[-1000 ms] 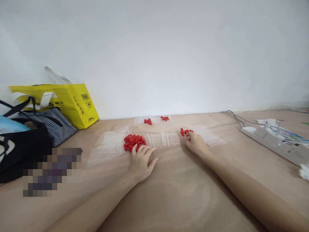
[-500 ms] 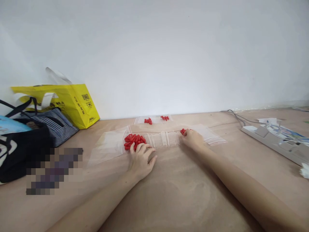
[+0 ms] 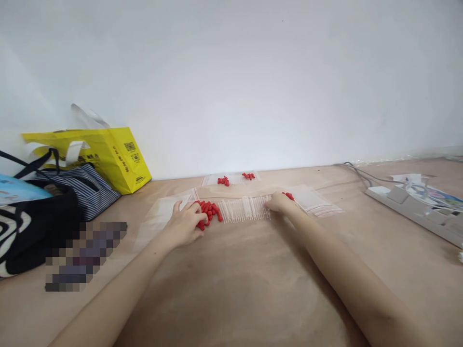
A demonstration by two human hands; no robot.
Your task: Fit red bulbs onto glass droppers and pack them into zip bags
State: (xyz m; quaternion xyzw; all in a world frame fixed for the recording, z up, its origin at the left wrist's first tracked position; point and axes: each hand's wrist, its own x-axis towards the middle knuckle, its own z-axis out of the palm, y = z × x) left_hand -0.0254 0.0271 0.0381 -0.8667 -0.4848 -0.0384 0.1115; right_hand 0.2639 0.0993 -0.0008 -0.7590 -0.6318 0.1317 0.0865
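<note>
A row of thin white sticks or strands [image 3: 244,209] lies across the middle of the wooden table. At its left end is a heap of small elongated red pieces [image 3: 211,211]. My left hand [image 3: 184,224] rests against the heap's left side, fingers apart and bent over some red pieces, nothing plainly gripped. At the row's right end, my right hand [image 3: 282,203] has its fingers pressed together over the last white strands. What they pinch is hidden. More red pieces [image 3: 288,195] show just behind that hand.
Clear zip bags lie on both sides, one on the left [image 3: 162,214] and one on the right [image 3: 320,201]. Another bag with red pieces [image 3: 249,176] sits near the wall. A yellow bag [image 3: 126,161] and dark bags stand left; a white power strip [image 3: 408,207] lies right.
My left hand has shifted left, from the near side of the red heap to its left side, and the heap's right part now shows. My right hand has turned slightly over the strands.
</note>
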